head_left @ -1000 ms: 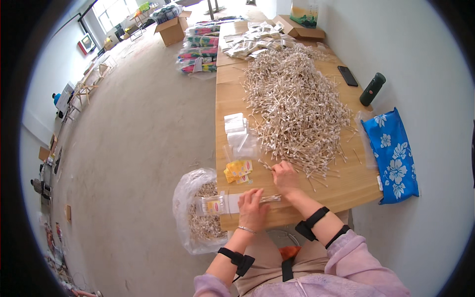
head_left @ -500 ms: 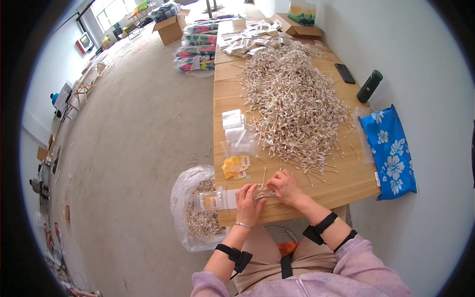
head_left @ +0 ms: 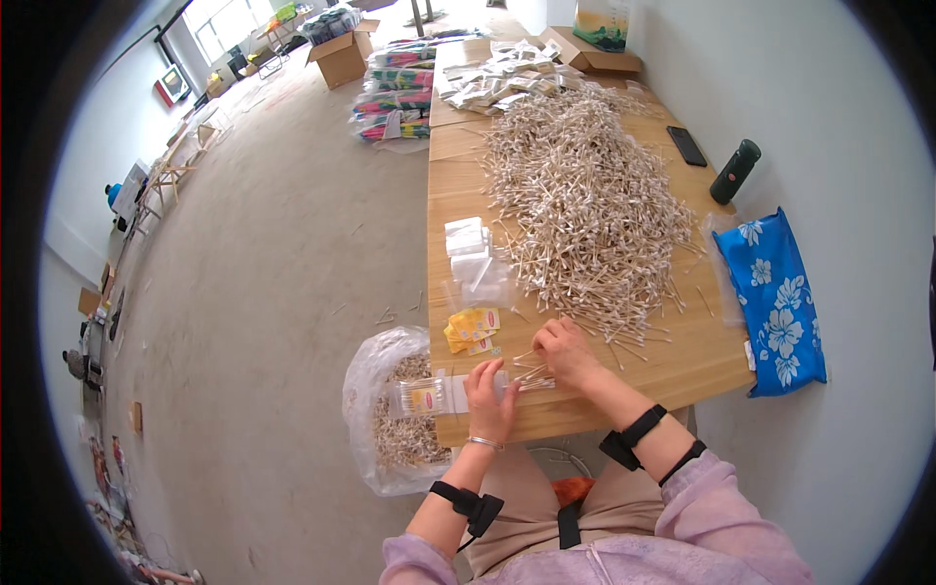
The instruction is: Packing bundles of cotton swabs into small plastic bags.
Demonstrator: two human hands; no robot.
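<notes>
1. Centrally, a small bundle of cotton swabs (head_left: 536, 383) lies at the bench's (head_left: 682, 370) near edge, its left ends by the left hand, with a few loose swabs slanting just above it.
2. The left hand (head_left: 490, 405) rests palm-down at the bundle's left, fingers fairly close together; whether they grip or merely press, I cannot tell.
3. The right hand (head_left: 568, 351) is above and right of the bundle, fingers bent and narrow, swab ends jutting beside the fingertips; what they hold is hidden.
4. Left of the left hand, a clear packet (head_left: 421, 400) of swabs with a yellow label overhangs the bench's left edge.
5. Below that edge sits a large plastic sack (head_left: 359, 400) of swabs.
6. Yellow cards (head_left: 473, 327) and small clear bags (head_left: 468, 239) lie farther up the left side.
7. Beyond the hands spreads a big heap of swabs (head_left: 590, 205).
8. Along the right are a blue floral pack (head_left: 775, 302), a dark green bottle (head_left: 735, 173) and a black phone (head_left: 686, 146).
</notes>
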